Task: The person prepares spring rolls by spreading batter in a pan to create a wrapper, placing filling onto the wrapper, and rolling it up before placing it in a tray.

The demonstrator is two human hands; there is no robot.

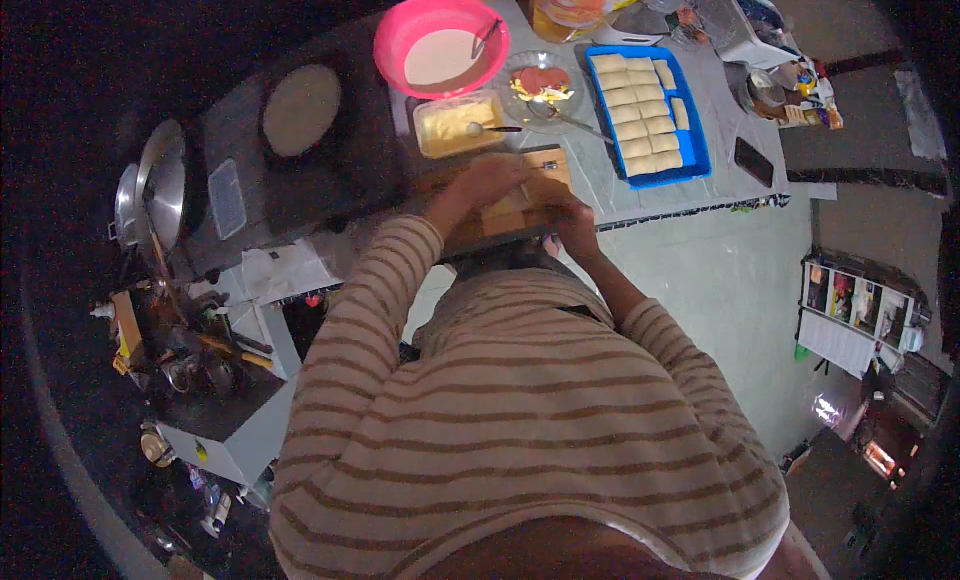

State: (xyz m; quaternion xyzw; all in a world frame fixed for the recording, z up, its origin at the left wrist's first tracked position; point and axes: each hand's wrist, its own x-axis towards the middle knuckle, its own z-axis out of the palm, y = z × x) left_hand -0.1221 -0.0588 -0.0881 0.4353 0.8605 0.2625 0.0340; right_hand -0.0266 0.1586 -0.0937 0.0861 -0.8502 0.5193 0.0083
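Over a wooden board (pixel 553 167) at the counter's front edge, my left hand (pixel 491 181) and my right hand (pixel 561 203) come close together. Something pale shows between them, but blur and the fingers hide what it is and whether it is gripped. Just beyond lies a plastic tub of pale yellow filling (pixel 442 133) with a spoon in it. A glass plate (pixel 517 66) bears reddish round slices, chopped pieces and a spoon. On the right, a blue tray (pixel 705 156) holds several pale rolls in rows. Behind the tub, a pink basin (pixel 390 43) contains a whitish substance and a utensil.
A dark phone (pixel 753 161) lies right of the tray. An oil pouch (pixel 559 17) stands at the back, near a white basket (pixel 724 28). Leftward are a round pale disc in a dark pan (pixel 302 111), a clear lid (pixel 226 197) and a metal wok (pixel 165 190).
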